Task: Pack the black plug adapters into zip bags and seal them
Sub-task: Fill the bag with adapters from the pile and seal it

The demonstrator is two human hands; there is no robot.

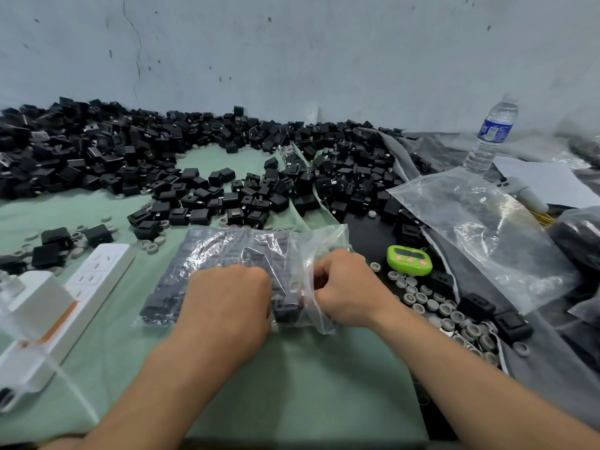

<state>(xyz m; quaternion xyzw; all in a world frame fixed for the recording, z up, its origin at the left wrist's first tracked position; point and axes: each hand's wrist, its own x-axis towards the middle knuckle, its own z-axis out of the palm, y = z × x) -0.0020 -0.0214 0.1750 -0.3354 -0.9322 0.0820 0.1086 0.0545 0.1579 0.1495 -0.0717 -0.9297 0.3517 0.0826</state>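
While a power strip [94, 277] lies left of the zip bag [227, 248], that bag of black adapters [288, 308] is gripped by the curled left hand [230, 298], its mouth pinched by the right hand [349, 287]; a timer [409, 260] is seen right of it.

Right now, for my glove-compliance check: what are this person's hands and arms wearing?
Nothing visible. The left hand and right hand are bare: no gloves, watch or wristband. The left forearm and right forearm show no sleeve in frame.
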